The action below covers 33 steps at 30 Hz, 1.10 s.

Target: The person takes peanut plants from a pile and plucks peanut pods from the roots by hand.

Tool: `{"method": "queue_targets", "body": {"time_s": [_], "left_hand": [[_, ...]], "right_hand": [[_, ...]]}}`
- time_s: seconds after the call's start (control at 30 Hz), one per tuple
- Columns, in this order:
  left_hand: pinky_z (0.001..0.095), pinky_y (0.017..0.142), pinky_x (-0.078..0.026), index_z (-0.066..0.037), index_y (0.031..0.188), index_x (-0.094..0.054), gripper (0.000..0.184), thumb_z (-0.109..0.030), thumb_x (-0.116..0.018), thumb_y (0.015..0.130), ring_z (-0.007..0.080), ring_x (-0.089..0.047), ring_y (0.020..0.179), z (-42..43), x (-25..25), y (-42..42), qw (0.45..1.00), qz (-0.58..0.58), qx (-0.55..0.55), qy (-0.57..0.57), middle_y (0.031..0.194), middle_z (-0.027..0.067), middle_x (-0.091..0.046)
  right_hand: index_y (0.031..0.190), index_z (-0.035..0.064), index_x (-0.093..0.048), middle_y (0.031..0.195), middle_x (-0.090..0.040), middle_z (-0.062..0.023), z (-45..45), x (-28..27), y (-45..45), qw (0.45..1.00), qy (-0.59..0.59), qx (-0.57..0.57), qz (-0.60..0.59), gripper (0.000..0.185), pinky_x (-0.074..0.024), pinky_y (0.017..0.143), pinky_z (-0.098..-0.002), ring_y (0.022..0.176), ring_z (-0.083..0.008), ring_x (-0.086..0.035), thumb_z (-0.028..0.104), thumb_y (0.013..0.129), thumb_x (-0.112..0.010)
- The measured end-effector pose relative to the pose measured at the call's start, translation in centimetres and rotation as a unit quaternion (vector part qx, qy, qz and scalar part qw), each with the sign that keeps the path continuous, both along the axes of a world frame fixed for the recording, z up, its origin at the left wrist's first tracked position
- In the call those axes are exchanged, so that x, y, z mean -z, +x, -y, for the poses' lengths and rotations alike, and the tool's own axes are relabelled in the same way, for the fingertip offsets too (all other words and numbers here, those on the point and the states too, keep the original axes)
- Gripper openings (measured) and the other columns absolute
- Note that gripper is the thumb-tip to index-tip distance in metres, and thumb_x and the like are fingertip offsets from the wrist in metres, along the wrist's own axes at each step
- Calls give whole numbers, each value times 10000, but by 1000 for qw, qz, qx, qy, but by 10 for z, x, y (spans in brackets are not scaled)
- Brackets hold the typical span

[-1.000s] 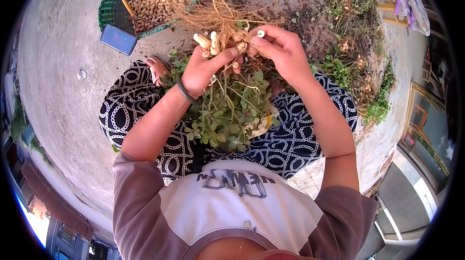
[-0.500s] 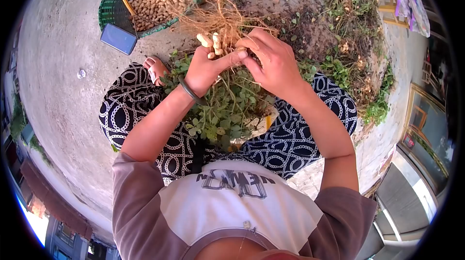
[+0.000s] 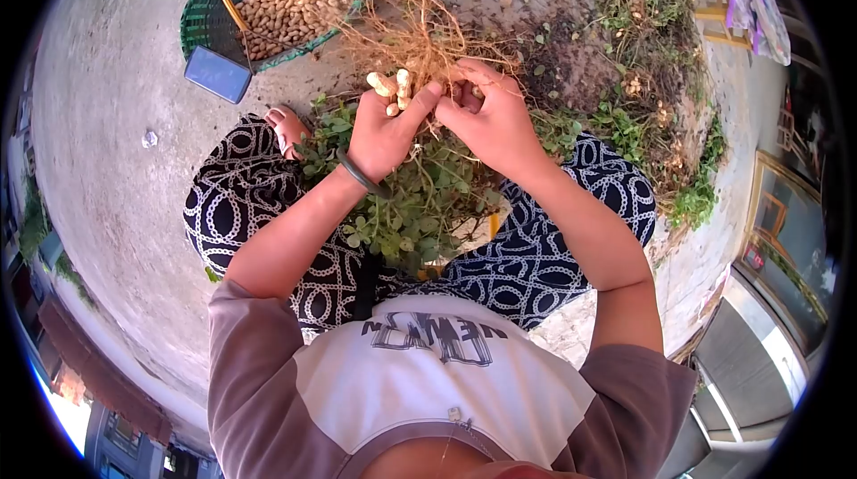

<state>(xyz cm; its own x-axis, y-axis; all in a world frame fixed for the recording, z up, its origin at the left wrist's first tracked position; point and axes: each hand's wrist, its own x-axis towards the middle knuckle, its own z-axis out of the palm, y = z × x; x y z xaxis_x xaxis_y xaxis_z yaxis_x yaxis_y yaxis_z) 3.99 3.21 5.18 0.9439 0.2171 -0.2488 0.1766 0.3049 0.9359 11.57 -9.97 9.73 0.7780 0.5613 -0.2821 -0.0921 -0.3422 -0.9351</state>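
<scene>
A peanut plant (image 3: pixel 420 202) lies between my knees, leaves toward me and tangled brown roots (image 3: pixel 424 28) pointing away. My left hand (image 3: pixel 386 133), a dark bangle on its wrist, is closed around the plant near the roots. Several pale peanuts (image 3: pixel 403 83) stick out beside its fingers. Its thumb reaches across to the fingertips of my right hand (image 3: pixel 493 117). That hand is curled at the right side of the roots, with thumb and fingers bent in a pinch. A small pale thing, seemingly a peanut, shows partly among its fingers; the rest is hidden.
A green woven basket (image 3: pixel 203 25) holding many peanuts stands at the upper left, a phone (image 3: pixel 218 74) on its near rim. Pulled peanut plants (image 3: pixel 647 41) are heaped at the right. A wooden stool (image 3: pixel 712 10) with a plastic bag (image 3: pixel 757 10) stands beyond them.
My right hand has shifted slightly down and left, its fingers more curled. My left thumb has tilted upward. The roots have swayed a little, and the basket stays put.
</scene>
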Motion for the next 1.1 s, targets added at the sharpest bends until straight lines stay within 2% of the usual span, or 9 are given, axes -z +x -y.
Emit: {"method": "queue_targets", "body": {"time_s": [0.13,0.23,0.43,0.53,0.63,0.73,0.93,1.03,1.1], "left_hand": [[239,674,-481,27,1049,-639,184,-127,-589,962,51,-568,782,3,1,0,999,17,-7,36,912,7,-671],[237,664,-474,27,1062,-629,186,-125,-589,961,47,-561,775,1,4,-1,999,-19,-16,-44,904,9,-668],[253,635,-491,14,1017,-622,232,-200,-535,993,89,-584,714,-8,-5,1,985,-71,16,-157,833,30,-646],[262,628,-499,7,1001,-622,263,-229,-508,1005,111,-593,700,-11,-2,1,981,-76,17,-177,814,41,-638],[264,636,-501,6,1001,-620,247,-219,-517,1003,110,-598,726,-8,-6,2,978,-99,-22,-184,841,46,-644],[271,652,-507,3,1009,-620,230,-207,-525,1000,104,-597,749,-8,2,0,991,-51,-8,-126,877,42,-648],[252,686,-480,7,1039,-618,196,-169,-543,993,71,-567,784,-8,-3,1,991,3,32,-128,912,20,-642],[239,691,-461,11,1050,-615,184,-149,-550,988,53,-543,795,-4,3,1,999,19,0,-34,920,11,-640],[238,694,-458,10,1059,-616,180,-141,-554,984,47,-531,798,-1,5,1,999,31,1,-7,922,2,-640]], "right_hand": [[982,-28,-588,768,-578,-16,1,11,-3,999,11,6,34,145,-485,599,-229,680,-60,-589,6,843,-607],[979,-36,-587,772,-580,-19,4,5,1,999,27,-15,41,141,-494,598,-236,669,-74,-603,-9,841,-596],[988,-48,-580,827,-609,-41,8,6,10,989,93,-7,-119,146,-515,656,-245,681,-99,-623,-25,844,-579],[979,-32,-581,852,-612,-41,9,-4,8,990,86,-19,-108,137,-508,682,-240,714,-103,-616,-23,842,-583],[960,-23,-578,857,-601,-37,11,-1,6,993,38,-70,82,152,-502,678,-238,742,-104,-602,6,833,-656],[946,-9,-575,854,-593,-41,10,0,8,988,-35,-82,128,229,-496,668,-242,746,-104,-587,62,804,-739],[913,15,-568,849,-593,-75,13,-5,14,998,8,-55,-22,268,-495,641,-305,757,-186,-637,111,767,-771],[906,8,-563,849,-589,-108,13,0,8,965,-41,-63,252,251,-504,658,-334,762,-263,-643,89,750,-742],[910,6,-560,857,-589,-119,15,5,7,962,-54,-62,261,246,-503,667,-342,764,-284,-633,80,741,-722]]}}
